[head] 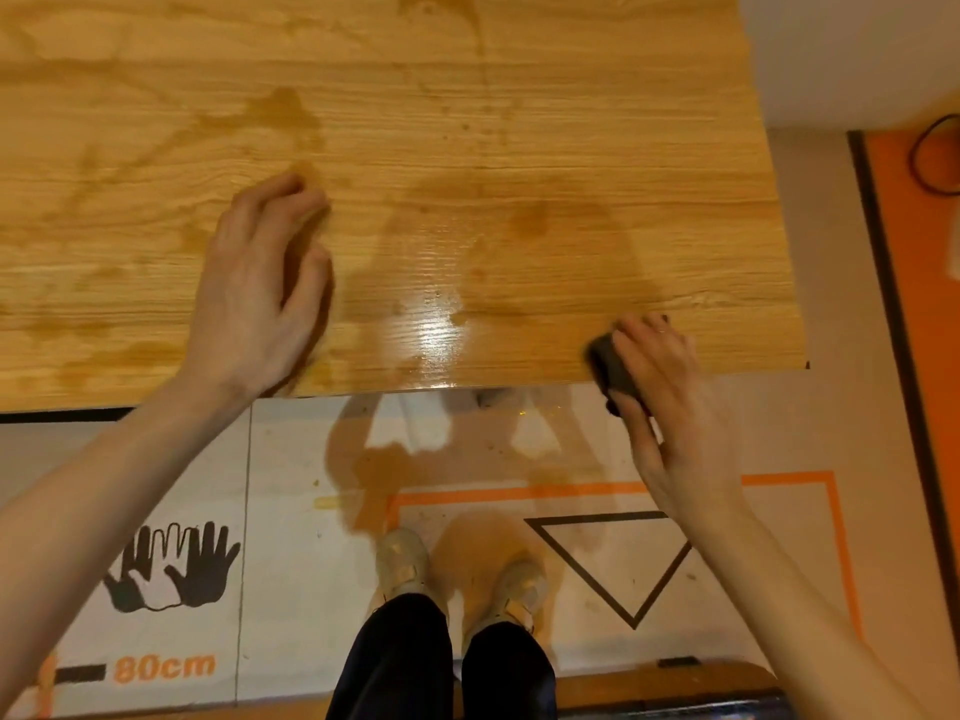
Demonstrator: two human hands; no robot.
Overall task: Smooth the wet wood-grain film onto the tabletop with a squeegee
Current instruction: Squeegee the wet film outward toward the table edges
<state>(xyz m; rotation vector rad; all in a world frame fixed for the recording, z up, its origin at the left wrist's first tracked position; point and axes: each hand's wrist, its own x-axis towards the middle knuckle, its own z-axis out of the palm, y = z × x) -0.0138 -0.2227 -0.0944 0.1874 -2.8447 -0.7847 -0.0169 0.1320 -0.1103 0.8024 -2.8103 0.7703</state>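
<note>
The wet wood-grain film (467, 148) covers the tabletop, with darker damp patches and a shiny puddle near the front edge. My left hand (260, 283) rests on the film left of centre, fingers curled and pressing down, holding nothing. My right hand (670, 402) grips a dark squeegee (615, 363) at the front right edge of the table, its blade lying against the film's edge. Most of the squeegee is hidden under my fingers.
Below the table edge lies a white floor mat (291, 459) with orange lines, a black triangle, hand prints and an "80cm" mark, wet in places. My shoes (405, 563) stand close to the table. An orange strip (914, 304) and a black cable (930, 153) lie at the right.
</note>
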